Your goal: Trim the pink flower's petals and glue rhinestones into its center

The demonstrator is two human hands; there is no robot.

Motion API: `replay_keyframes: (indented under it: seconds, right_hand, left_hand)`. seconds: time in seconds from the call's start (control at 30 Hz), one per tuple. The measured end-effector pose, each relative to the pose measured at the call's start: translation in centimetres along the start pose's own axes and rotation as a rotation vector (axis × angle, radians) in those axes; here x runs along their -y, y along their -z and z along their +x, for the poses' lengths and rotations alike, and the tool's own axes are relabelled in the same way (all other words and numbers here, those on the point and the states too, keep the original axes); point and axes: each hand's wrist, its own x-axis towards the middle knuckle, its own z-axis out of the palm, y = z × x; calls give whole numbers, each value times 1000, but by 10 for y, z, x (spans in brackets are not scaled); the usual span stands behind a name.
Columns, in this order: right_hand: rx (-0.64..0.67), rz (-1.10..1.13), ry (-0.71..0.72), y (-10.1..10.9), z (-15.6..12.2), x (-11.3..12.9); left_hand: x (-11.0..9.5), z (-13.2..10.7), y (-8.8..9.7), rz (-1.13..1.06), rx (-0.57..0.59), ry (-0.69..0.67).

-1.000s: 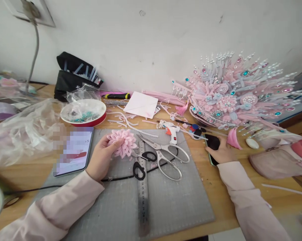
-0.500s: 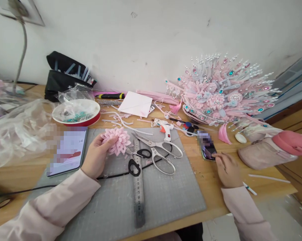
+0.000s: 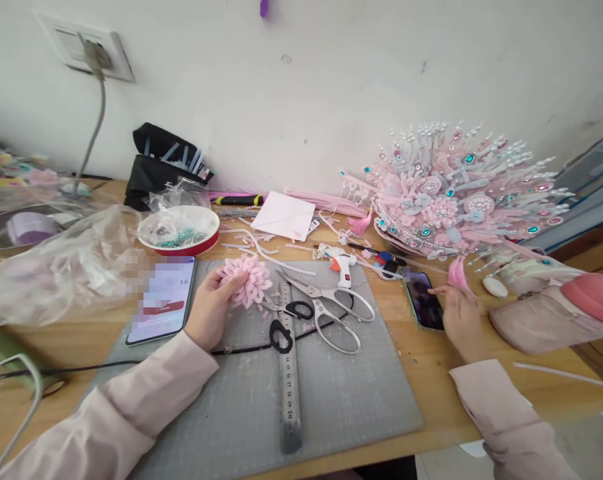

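Observation:
My left hand (image 3: pixel 210 311) is closed on a pink felt flower (image 3: pixel 249 281) and holds it just above the grey cutting mat (image 3: pixel 331 407). My right hand (image 3: pixel 460 316) rests on the wooden table beside a dark phone (image 3: pixel 424 309), one finger stretched out to the phone's right edge, nothing in its grasp. Large silver scissors (image 3: pixel 331 312) and small black-handled scissors (image 3: pixel 284 323) lie on the mat between my hands, next to a steel ruler (image 3: pixel 289 380).
A second phone (image 3: pixel 162 308) lies at the mat's left edge. A white glue gun (image 3: pixel 342 266), a bead bowl (image 3: pixel 180 231), plastic bags (image 3: pixel 61 267), a black pouch (image 3: pixel 164 163) and a pink beaded headdress (image 3: pixel 456 193) crowd the back. A pink bag (image 3: pixel 556 313) sits at right.
My right hand has come off the dark phone, first back toward me, then to its right side with a finger at its edge. My left hand has kept hold of the flower.

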Motion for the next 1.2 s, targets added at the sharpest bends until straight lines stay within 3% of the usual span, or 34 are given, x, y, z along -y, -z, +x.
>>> replay_keyframes:
  seconds: [0.17,0.37,0.5,0.6,0.77,0.97,1.2]
  right_hand:
    - [-27,4,-17,-2,6,-1]
    - [60,-46,14,-9,9,-1]
    - [-43,-104,-47,-4,2,0]
    - [-47,-146,-77,-2,1,0]
    - [5,-104,-22,-6,5,-1]
    - [-51,-86,25,-3,-3,-4]
    - [-11,-152,-116,-2,1,0]
  left_hand:
    - [-2,-1,-1,9,-5,9]
    - [-3,-2,-2,14,-24,26]
    - [-4,-2,-3,2,-34,36]
    - [-3,-2,-3,-5,-36,43]
    - [-2,-1,-2,-2,-17,41]
    - [-2,1,0,-17,-21,24]
    - [-3,-1,-2,-15,-12,34]
